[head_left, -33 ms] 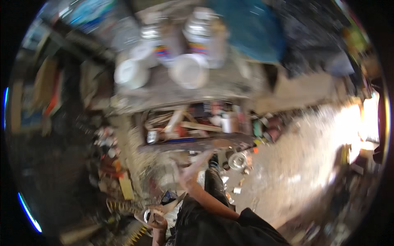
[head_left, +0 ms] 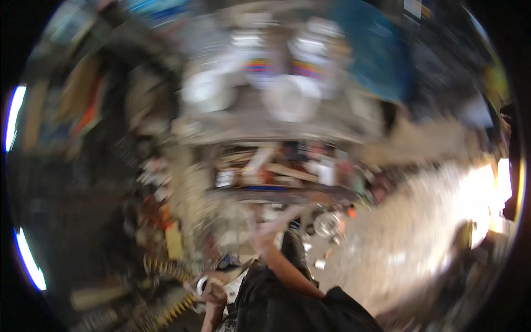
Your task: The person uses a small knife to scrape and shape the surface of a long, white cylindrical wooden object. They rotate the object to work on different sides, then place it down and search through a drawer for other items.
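An open drawer [head_left: 271, 195] juts out below a worktop, full of wooden sticks, a white container and other small items. Just in front of it my right hand [head_left: 265, 235] reaches forward, blurred, with thumb and fingers apart and nothing visible in them. Low at the left, my left hand [head_left: 214, 292] is closed around a small round, pale or silvery thing [head_left: 202, 285]. A pale, curved strip [head_left: 238, 271] runs beside that hand; whether it is gripped too is unclear.
On the worktop [head_left: 260, 130] stand a white tub [head_left: 209, 91], a white cup [head_left: 292, 98] and two blurred containers with coloured bands. A blue sheet-like thing [head_left: 376, 50] lies at the back right. Yellow coil springs [head_left: 174, 312] are at lower left; a clear round dish [head_left: 326, 224] rests on the floor.
My view has swung, so the worktop and drawer sit farther right in the picture. Both hands keep nearly the same pose, and the right hand is more blurred.
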{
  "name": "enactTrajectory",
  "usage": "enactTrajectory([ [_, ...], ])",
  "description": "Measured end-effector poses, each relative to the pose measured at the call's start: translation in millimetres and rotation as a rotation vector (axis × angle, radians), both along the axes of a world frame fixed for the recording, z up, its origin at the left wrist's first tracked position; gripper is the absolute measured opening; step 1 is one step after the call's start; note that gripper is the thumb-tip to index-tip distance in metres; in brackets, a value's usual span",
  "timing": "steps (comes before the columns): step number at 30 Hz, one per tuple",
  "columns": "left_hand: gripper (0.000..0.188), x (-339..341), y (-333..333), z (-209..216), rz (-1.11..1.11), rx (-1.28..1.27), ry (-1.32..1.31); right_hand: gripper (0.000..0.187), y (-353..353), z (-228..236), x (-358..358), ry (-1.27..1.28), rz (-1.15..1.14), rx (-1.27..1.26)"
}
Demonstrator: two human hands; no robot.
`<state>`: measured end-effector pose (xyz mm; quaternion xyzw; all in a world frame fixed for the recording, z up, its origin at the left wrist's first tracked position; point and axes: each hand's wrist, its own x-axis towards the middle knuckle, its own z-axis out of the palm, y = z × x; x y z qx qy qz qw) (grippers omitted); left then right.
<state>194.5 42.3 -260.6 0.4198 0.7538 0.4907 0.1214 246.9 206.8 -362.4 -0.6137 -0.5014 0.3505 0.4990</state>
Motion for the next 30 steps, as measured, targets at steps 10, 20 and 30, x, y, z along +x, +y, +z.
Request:
enactTrajectory([
  [10, 0.017, -12.9, -66.9, 20.6, 0.392, 0.035, -0.183, 0.117, 41.4, -14.6, -5.3, -0.357, -0.118, 0.282],
  [20, 0.03, -2.9, -110.7, -2.5, 0.354, 0.15, -0.201, 0.12, 98.2, -16.3, -21.4, -0.56, -0.178, 0.276],
  [30, 0.029, -32.3, -131.8, -11.2, 0.176, 0.153, -0.644, 0.045, -13.5, -26.7, 40.6, -0.194, 0.283, 0.066],
])
